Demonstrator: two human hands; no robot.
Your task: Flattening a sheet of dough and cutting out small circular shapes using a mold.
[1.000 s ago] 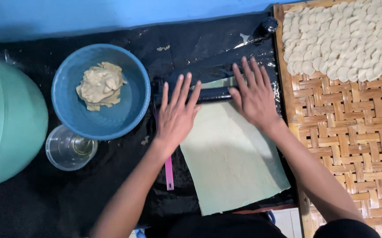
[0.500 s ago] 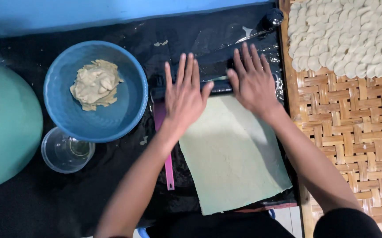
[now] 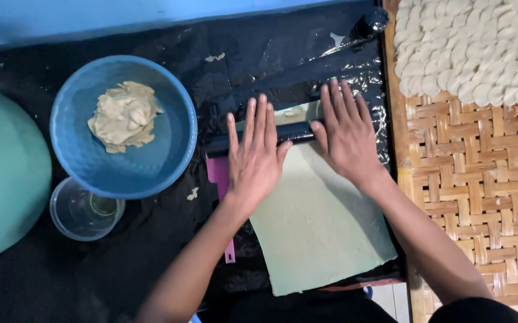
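Black plastic sheeting (image 3: 151, 251) covers the bench, where a left hand (image 3: 258, 157) and right hand (image 3: 346, 134), fingers flat and released, press a dark rolling pin (image 3: 295, 130) across the pale dough sheet (image 3: 322, 230), beside a blue bowl (image 3: 169, 161).

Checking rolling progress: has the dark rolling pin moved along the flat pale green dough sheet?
Cannot tell: the dark rolling pin lies near the far edge of the pale green dough sheet throughout.

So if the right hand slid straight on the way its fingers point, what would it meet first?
Beyond the right hand there is only wrinkled black plastic sheet until the blue edge; the way looks free, though the surface height is unclear.
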